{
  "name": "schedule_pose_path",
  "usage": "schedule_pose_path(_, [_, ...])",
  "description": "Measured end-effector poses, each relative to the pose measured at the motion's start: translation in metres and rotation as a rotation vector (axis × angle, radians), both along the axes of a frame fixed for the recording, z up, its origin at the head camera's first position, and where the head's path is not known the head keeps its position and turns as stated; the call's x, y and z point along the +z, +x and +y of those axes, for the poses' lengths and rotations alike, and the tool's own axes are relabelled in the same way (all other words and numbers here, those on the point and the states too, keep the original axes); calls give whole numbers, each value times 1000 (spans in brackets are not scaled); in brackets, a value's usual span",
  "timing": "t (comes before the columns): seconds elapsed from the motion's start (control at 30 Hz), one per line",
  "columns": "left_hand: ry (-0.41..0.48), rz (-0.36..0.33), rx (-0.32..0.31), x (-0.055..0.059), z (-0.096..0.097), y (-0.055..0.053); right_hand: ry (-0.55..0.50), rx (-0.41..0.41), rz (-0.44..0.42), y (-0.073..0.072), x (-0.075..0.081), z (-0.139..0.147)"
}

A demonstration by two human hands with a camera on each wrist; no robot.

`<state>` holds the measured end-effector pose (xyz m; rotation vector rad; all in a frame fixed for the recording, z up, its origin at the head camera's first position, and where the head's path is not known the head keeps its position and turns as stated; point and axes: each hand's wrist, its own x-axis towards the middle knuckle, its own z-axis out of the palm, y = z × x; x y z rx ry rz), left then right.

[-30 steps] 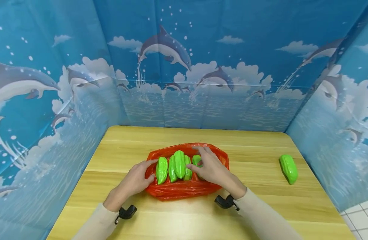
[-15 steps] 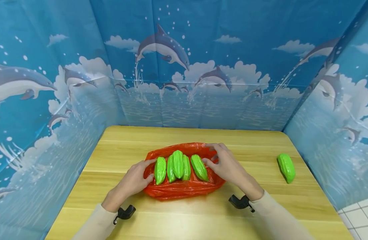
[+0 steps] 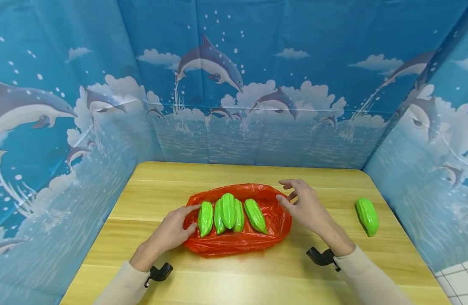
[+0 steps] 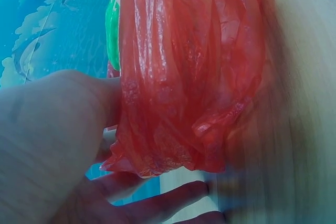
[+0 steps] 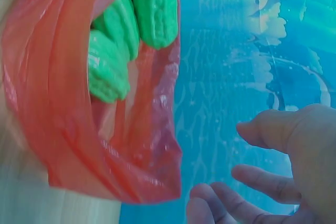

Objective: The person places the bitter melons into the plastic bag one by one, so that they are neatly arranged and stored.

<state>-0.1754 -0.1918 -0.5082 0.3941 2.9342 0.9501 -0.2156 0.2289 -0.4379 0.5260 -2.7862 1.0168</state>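
A red plastic bag (image 3: pixel 234 243) lies with its mouth up on the table, its rim spread wide. Inside are several glossy green ridged fruits (image 3: pixel 228 211), shaped like star fruit; one (image 3: pixel 255 216) lies tilted, apart from the others. My left hand (image 3: pixel 174 228) holds the bag's left rim. In the left wrist view the thumb (image 4: pixel 113 95) goes inside the rim, while other fingers (image 4: pixel 173 200) extend outside the bag. My right hand (image 3: pixel 308 207), holding nothing, is raised just beyond the bag's right end, fingers spread and loosely bent.
Another green fruit (image 3: pixel 367 217) lies alone near the right edge of the wooden table (image 3: pixel 314 271). A blue dolphin-print curtain (image 3: pixel 234 140) encloses the back and both sides. White floor tiles (image 3: pixel 461 281) show at lower right.
My right hand has let go of the rightmost fruit and drawn back out of the bag toward the right. That fruit now lies in the bag; my left hand stays at the rim.
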Motion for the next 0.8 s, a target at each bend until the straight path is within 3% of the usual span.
schedule_pose_path(0.33, [3, -6, -1, 0, 0, -1, 25, -46, 67, -3, -3, 34])
schedule_pose_path(0.8, [1, -2, 0, 1, 1, -2, 104, -181, 63, -6, -19, 92])
